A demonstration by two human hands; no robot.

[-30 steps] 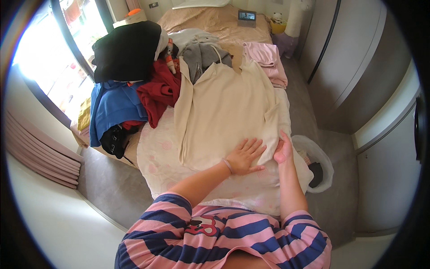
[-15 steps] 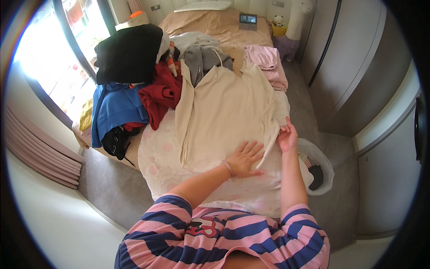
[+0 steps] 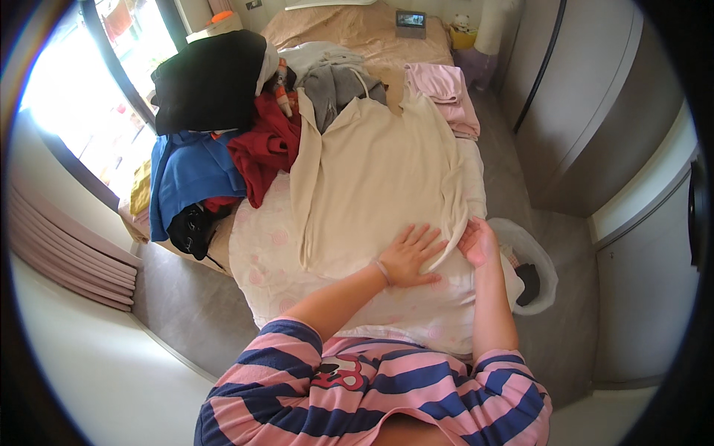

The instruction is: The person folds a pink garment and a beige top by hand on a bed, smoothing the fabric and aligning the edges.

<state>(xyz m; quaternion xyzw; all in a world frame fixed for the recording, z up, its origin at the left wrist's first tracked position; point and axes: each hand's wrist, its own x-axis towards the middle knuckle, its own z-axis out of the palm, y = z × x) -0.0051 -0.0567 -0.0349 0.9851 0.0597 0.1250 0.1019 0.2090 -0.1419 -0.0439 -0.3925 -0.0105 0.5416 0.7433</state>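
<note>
Left hand: palm down, pressed flat on near right part of cream garment; fingers spread apart, pointing away and a bit right, thumb out toward right hand.
Left forearm: slants in from lower left, elbow bent; thin wristband at wrist.
Right hand: just right of left hand, at garment's right edge; palm turned inward and partly up, fingers loosely curled toward the cloth. Cannot tell if they pinch it.
Right forearm: runs nearly straight away from body, steeper than left one.
Cream garment: under left hand, spread out beyond both hands; bottom edge just about at left palm.
White sheet: beneath garment, shows left of and nearer than left hand; faint pink pattern.
Bin: pale, round, right of right hand, dark cloth inside.
Clothes pile: far left of left hand; black item on top, blue and red ones below.
Folded pink clothes: well beyond right hand.
</note>
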